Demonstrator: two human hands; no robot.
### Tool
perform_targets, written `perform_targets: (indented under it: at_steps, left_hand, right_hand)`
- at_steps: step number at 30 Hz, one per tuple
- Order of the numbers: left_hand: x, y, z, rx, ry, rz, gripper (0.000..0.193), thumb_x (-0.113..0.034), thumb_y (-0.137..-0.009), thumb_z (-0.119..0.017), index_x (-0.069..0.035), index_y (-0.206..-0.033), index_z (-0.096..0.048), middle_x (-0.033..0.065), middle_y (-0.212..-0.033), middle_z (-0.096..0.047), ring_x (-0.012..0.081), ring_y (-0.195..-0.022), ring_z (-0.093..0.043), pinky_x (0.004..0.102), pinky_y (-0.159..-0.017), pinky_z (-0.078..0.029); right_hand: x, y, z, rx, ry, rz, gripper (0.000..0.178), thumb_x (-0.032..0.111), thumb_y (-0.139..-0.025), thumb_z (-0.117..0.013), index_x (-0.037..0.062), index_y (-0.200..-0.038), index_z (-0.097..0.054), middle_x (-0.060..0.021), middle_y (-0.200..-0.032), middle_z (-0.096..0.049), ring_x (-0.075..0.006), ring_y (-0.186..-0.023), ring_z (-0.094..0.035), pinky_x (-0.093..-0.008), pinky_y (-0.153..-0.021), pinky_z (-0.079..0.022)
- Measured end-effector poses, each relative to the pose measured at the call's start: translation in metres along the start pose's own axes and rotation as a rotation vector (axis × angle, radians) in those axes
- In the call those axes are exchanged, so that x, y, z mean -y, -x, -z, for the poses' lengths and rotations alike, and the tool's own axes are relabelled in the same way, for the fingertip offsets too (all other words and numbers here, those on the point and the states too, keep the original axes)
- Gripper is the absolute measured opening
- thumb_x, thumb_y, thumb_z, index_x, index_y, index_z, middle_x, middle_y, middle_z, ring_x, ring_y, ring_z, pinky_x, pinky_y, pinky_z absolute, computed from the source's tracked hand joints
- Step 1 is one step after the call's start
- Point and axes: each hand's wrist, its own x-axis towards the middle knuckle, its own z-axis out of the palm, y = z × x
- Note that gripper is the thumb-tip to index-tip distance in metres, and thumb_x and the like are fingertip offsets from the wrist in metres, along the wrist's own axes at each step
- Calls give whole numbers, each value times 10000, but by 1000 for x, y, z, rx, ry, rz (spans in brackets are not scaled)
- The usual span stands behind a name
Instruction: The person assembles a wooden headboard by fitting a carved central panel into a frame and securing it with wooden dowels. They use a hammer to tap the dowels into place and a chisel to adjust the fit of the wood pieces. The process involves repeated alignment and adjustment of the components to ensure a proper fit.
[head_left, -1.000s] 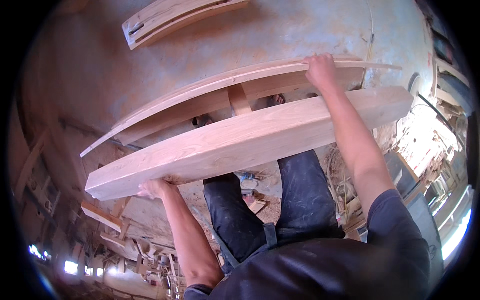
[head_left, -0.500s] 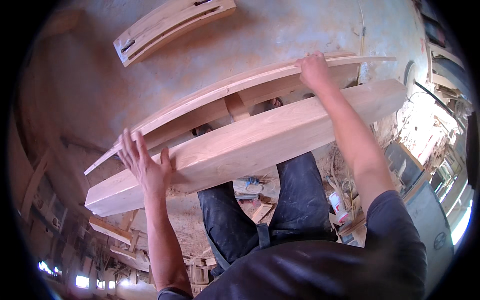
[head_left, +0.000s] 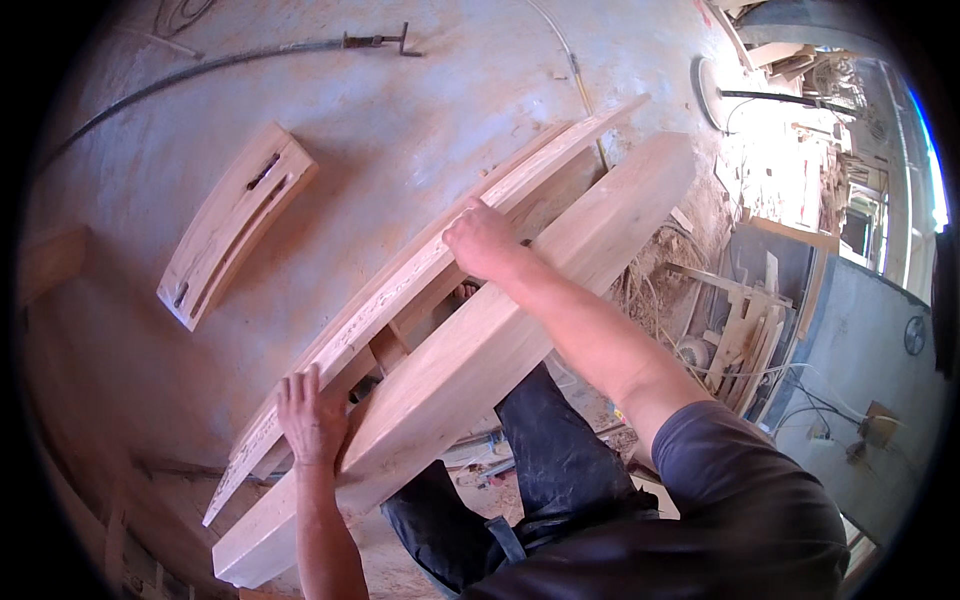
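A long, thin wooden strip (head_left: pixel 385 308) runs diagonally across the frame, with a pale, uneven streak along its upper face that I cannot identify. My right hand (head_left: pixel 487 240) is closed around the strip past its middle. Nearer its lower left end, my left hand (head_left: pixel 313 418) has its fingers bent over the strip, its thumb side by the thick beam. This thick, smooth wooden beam (head_left: pixel 470 370) lies alongside, nearer my body, apart from the strip. Another board lies behind the strip, largely covered by it. A short wooden crosspiece (head_left: pixel 389 348) shows in the gap.
A curved wooden piece (head_left: pixel 235 225) with slots lies on the floor at the left. Beyond it lies a long metal bar clamp (head_left: pixel 250 55). A thin hose (head_left: pixel 575 70) runs along the floor at the top. Wood offcuts (head_left: pixel 745 330) and a grey panel (head_left: pixel 860 350) are at the right.
The view has swung, so the beam and strip slant more steeply. My left hand's spread fingers have come down over the strip. The strip's streaked face now shows; my right hand still grips it.
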Motion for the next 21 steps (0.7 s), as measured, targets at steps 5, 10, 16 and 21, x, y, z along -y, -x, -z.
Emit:
perform_targets:
  at_steps: [5, 10, 16, 21]
  left_hand:
    - [18, -2, -48, 298, 214, 78, 389, -48, -841, -592, -89, -1228, -594, 150, -1157, -649, 360, -1026, -613, 450, -870, -504]
    - [20, -7, -41, 532, 196, 162, 424, -29, -859, -553, -121, -1272, -590, 132, -1233, -630, 365, -1037, -619, 437, -895, -498]
    - [23, -12, -56, 527, 281, 48, 485, -38, -835, -596, -133, -1309, -560, 130, -1337, -566, 355, -1168, -557, 421, -984, -458]
    - [21, -20, -54, 695, 327, 153, 525, -86, -829, -631, -140, -1342, -531, 134, -1384, -527, 368, -1243, -504, 417, -1030, -430]
  right_hand:
    - [4, 10, 19, 149, -47, -45, 149, 63, -744, -557, 79, -787, -699, -109, -767, -697, -241, -835, -675, -388, -984, -402]
    - [14, 72, 69, -229, -327, -332, 411, -37, -689, -605, 7, -1097, -628, -157, -1180, -614, -321, -1205, -492, -436, -1014, -363]
    - [-34, 175, -13, -952, -742, -1308, 571, 159, -872, -635, 42, -1389, -423, -164, -1427, -439, -356, -1352, -352, -524, -1109, -284]
    - [-17, 173, -30, -1075, -2296, -1295, 606, 426, -976, -454, 74, -1455, -336, -143, -1456, -421, -351, -1338, -385, -510, -1088, -336]
